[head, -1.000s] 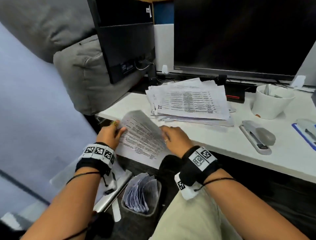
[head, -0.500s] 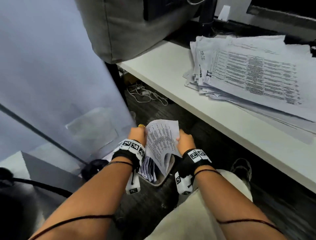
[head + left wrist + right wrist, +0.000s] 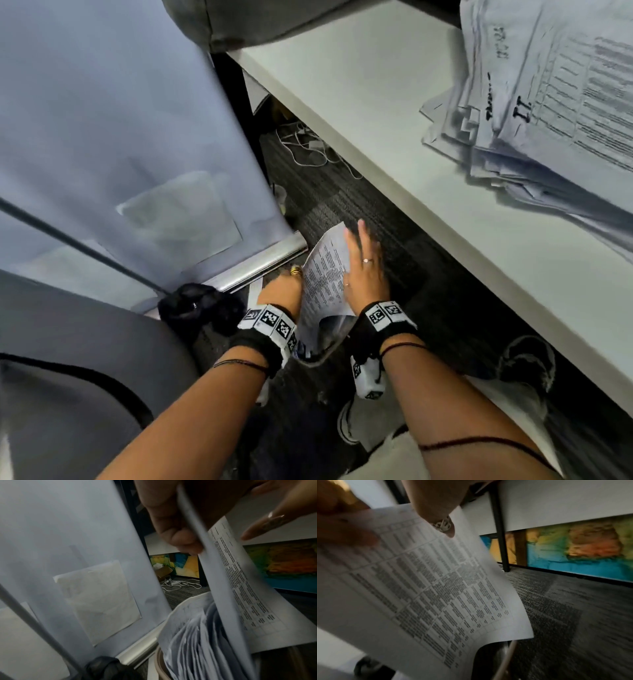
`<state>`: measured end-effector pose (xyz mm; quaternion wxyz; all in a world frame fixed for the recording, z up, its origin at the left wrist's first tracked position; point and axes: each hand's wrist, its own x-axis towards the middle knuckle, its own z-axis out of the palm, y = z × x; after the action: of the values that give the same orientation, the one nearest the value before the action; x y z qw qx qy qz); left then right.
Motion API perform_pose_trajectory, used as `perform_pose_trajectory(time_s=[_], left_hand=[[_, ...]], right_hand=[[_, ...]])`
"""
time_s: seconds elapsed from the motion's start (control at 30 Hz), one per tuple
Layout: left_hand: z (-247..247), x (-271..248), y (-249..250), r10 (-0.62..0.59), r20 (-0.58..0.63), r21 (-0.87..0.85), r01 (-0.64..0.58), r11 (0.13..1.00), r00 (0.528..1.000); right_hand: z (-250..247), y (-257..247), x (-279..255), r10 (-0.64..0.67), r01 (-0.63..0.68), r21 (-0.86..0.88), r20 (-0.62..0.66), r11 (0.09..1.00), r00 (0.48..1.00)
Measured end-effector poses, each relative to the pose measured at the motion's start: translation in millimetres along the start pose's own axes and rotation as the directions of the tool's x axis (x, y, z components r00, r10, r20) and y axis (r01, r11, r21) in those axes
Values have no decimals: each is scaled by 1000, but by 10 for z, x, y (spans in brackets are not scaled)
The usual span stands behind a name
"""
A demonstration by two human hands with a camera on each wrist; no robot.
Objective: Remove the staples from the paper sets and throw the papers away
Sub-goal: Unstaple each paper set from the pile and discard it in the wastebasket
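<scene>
A printed paper set [image 3: 325, 274] stands upright in the mouth of a waste bin [image 3: 318, 358] on the floor below the desk. My left hand [image 3: 291, 279] pinches its left edge; the left wrist view shows my fingers [image 3: 180, 536] curled at that edge. My right hand [image 3: 359, 253] lies against the sheet's right side with fingers straight and spread. The paper set [image 3: 428, 588] fills the right wrist view, bent over the bin rim [image 3: 506, 660]. Several discarded sheets [image 3: 188, 642] stand packed inside the bin. A stack of paper sets [image 3: 548, 102] lies on the white desk [image 3: 376, 102].
A blue-grey partition [image 3: 102, 137] with a metal foot rail [image 3: 260, 258] stands close on the left of the bin. White cables [image 3: 308, 147] lie on the dark carpet under the desk. A black desk leg [image 3: 500, 534] stands behind. My shoe [image 3: 527, 363] rests to the right.
Both hands carried the paper set down from the desk edge into the bin. My right hand went from gripping the sheet to lying flat against it. The view tilted down.
</scene>
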<state>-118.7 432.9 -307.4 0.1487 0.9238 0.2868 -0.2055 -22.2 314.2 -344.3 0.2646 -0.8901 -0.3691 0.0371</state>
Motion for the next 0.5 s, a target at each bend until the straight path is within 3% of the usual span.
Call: perform_pose_trajectory(time_s=[0.07,0.1,0.2,0.33,0.47,0.5], left_hand=[[91,-12,76,-24,33,27,23,999,999],[171,2,97,-33,39,21,32,999,999],[464,54,105,-73,47,-36,75,997,996],[733,85,102,-112,36,69,109,992,993],[1063,118,32,-70,27,146,65,987,997],[1168,120,-16,-82,114,135,66,989,990]], right_hand=[[147,2,20,-206,221,-203,91,954,974],[232,2,19,-217,253,-269,156,929,964],[416,10,-21,-92,245,-400,365,883,926],[671,181,-102,-108,323,-445,443,835,890],[696,344,-263,36,241,-401,571,884,820],[707,406,-300,36,248,-361,625,899,780]])
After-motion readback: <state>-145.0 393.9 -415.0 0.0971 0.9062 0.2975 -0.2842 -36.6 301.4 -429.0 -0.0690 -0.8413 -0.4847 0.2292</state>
